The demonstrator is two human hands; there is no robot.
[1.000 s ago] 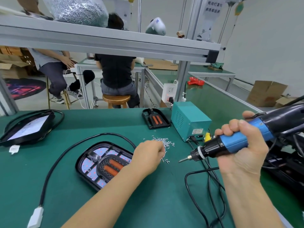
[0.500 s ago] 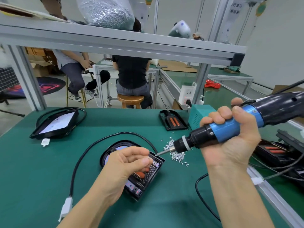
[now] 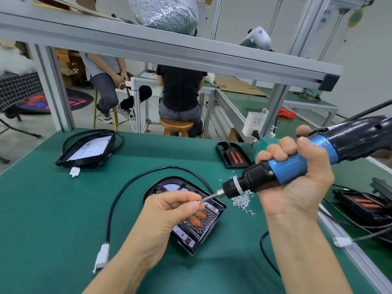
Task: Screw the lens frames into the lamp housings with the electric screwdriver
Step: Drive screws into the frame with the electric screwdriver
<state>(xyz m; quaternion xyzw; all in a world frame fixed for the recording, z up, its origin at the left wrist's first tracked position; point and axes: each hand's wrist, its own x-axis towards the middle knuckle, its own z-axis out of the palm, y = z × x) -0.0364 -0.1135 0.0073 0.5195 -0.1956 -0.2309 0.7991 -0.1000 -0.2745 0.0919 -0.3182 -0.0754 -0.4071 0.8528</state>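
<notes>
Left hand pinches probable screw (at bit); right hand grips screwdriver.

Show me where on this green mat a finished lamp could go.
Bare mat lies left of the cable, below the far lamp. Another patch lies between that lamp and the lens frame. Crowded: the screw pile and the lamp housing under both hands.

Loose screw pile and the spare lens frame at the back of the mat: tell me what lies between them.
In the head view, between the loose screw pile and the spare lens frame there is bare green mat with a few stray screws; the electric screwdriver crosses above it in the right hand.
</notes>
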